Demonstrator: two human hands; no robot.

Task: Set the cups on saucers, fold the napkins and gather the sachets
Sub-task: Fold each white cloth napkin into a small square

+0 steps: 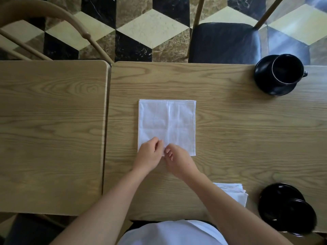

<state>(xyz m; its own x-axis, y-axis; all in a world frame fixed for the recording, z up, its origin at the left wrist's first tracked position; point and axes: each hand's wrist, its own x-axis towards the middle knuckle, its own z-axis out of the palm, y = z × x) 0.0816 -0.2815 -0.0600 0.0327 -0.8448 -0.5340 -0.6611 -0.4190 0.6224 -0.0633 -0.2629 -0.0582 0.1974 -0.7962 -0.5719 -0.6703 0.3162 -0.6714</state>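
A white napkin [167, 121] lies flat as a square in the middle of the wooden table [230, 129]. My left hand [149, 153] and my right hand [178, 159] meet at its near edge, fingers curled and pinching the cloth there. A stack of folded white napkins [233, 192] sits at the near right, partly hidden by my right forearm. A black cup [285, 71] stands on a black saucer [263, 84] at the far right. A second black cup [300, 216] stands on its saucer [276, 193] at the near right. No sachets are in view.
A second wooden table [51, 129] butts against the left side, with a narrow gap between them. A chair with a dark seat [224, 41] stands beyond the far edge. A curved wooden chair back [53, 20] is at the far left.
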